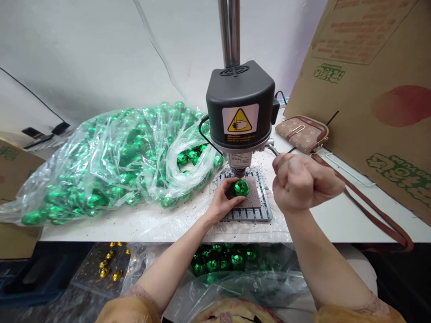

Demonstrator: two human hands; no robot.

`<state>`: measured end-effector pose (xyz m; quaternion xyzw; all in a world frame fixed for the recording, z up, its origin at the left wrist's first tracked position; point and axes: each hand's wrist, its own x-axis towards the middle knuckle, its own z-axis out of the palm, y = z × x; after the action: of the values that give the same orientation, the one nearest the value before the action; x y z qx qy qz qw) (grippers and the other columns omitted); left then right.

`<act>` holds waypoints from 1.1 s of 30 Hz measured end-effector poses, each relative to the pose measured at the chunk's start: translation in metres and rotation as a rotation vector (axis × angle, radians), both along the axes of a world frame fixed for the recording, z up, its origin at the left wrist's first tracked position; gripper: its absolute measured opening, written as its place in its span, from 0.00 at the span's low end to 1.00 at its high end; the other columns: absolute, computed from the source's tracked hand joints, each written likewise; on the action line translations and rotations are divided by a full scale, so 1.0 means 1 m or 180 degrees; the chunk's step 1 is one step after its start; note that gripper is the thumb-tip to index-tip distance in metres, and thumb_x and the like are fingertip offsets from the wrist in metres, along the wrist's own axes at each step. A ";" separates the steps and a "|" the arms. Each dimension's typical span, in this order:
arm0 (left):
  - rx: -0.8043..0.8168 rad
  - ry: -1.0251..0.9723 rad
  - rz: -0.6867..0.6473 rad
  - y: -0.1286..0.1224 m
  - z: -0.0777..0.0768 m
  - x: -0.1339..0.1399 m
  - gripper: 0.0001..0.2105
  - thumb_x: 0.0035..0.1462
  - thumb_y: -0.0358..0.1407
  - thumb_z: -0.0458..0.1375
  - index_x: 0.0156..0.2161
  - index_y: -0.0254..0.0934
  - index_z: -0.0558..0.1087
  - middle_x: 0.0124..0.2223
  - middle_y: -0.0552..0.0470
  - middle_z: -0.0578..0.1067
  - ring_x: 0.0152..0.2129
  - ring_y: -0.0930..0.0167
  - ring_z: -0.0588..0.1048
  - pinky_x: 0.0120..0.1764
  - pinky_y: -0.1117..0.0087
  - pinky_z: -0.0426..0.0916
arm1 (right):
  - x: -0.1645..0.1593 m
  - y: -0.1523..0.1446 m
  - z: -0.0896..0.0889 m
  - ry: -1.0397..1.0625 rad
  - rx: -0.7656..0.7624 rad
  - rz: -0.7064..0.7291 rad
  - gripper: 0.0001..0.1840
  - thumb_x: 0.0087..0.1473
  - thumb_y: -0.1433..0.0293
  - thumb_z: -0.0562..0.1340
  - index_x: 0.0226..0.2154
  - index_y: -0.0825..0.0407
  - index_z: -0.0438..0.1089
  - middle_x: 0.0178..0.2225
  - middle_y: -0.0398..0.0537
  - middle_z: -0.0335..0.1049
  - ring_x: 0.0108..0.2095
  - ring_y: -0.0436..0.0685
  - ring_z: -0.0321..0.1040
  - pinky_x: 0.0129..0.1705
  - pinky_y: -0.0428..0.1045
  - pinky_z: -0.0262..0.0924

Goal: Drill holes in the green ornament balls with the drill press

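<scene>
A shiny green faceted ball [241,188] sits on the base plate [266,211] of a small drill press [239,103], directly below its chuck. My left hand [224,197] grips the ball from the left, with thumb and fingers curved around its side. To the right of the machine, my right hand [301,181] is closed in a fist around the end of the feed lever [272,148]. Most of the lever is hidden by the fist. Whether the drill tip touches the ball, I cannot tell.
A clear plastic bag [111,166] full of green balls lies left of the machine. On the right are a patterned purse [299,132] with a brown strap and a large cardboard box [370,89]. More green balls [235,260] sit in plastic below the table edge. Dark shavings dot the tabletop.
</scene>
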<state>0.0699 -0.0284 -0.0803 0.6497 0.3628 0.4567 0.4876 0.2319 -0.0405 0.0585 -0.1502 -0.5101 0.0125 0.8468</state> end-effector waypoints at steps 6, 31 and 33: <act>0.0368 0.0296 0.0479 -0.011 0.009 0.002 0.25 0.52 0.41 0.71 0.53 0.38 0.70 0.52 0.43 0.76 0.49 0.62 0.77 0.53 0.59 0.71 | -0.003 0.000 0.050 0.0379 -0.0793 0.0172 0.24 0.55 0.75 0.61 0.14 0.51 0.50 0.11 0.34 0.47 0.14 0.42 0.48 0.19 0.47 0.47; 0.0335 0.2368 0.1769 0.100 0.073 -0.099 0.13 0.57 0.26 0.58 0.48 0.34 0.75 0.43 0.43 0.77 0.41 0.62 0.75 0.50 0.60 0.68 | -0.002 0.005 0.052 0.0391 -0.0712 0.0093 0.25 0.56 0.72 0.62 0.14 0.52 0.51 0.12 0.34 0.50 0.14 0.41 0.48 0.19 0.46 0.47; -0.0060 0.2364 0.1564 0.128 0.070 -0.098 0.15 0.49 0.24 0.63 0.44 0.32 0.77 0.32 0.49 0.76 0.31 0.66 0.73 0.41 0.64 0.68 | -0.001 0.006 0.051 0.0379 -0.0693 0.0087 0.25 0.56 0.71 0.61 0.14 0.51 0.51 0.12 0.34 0.50 0.13 0.41 0.48 0.18 0.46 0.48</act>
<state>-0.0283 0.0999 -0.0101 0.6596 0.6612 0.2913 0.2071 0.2306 -0.0345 0.1096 -0.2332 -0.4566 0.0883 0.8540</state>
